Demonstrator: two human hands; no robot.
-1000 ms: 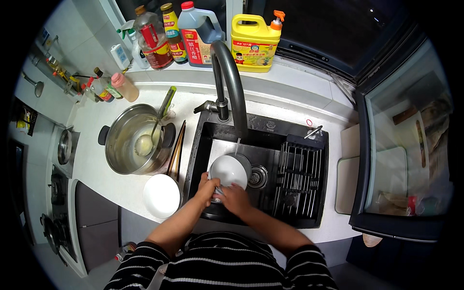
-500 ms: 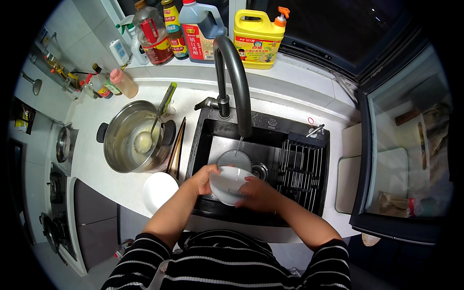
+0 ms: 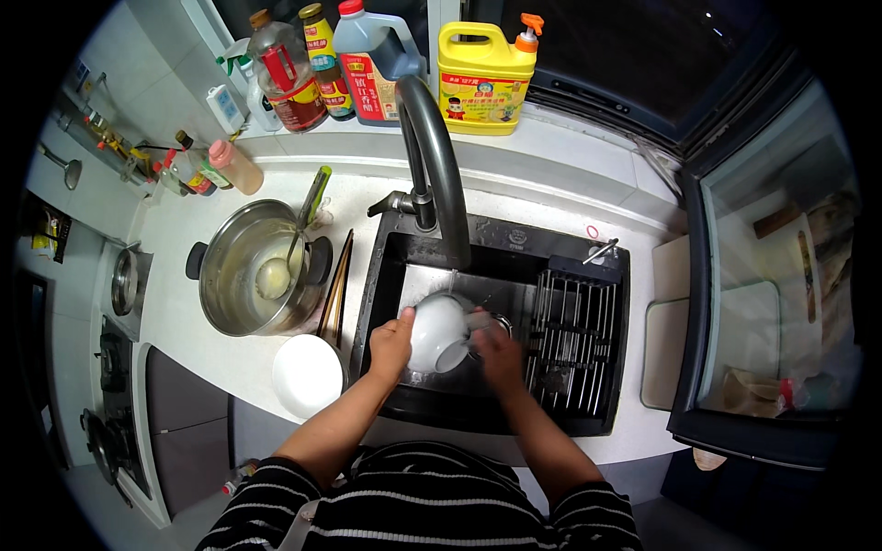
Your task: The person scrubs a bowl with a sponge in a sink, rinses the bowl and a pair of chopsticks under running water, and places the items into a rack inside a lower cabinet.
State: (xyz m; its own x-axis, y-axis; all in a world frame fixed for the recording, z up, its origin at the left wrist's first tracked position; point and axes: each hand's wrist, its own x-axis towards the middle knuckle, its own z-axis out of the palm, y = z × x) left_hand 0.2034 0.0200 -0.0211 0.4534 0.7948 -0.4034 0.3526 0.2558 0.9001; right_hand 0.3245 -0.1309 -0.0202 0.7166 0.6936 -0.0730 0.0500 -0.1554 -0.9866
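A white bowl is tipped over the black sink, its outer side and foot ring facing up toward me. My left hand grips it at its left edge, the thumb on the outside. Close by its right side is my right hand, smeared by motion; whether its fingers hold anything is hidden in the blur. The dark grey faucet arches over the sink, its spout just above the bowl. Behind the bowl, part of the sink floor is covered from view.
A second white bowl stands on the counter left of the sink. Beyond it are a steel pot with a ladle in it and chopsticks. A rack fills the sink's right side. A yellow jug and bottles line the sill.
The bowl has turned from showing its inside to showing its underside. My right hand has moved right and slightly up, from the bowl's front to its right side.
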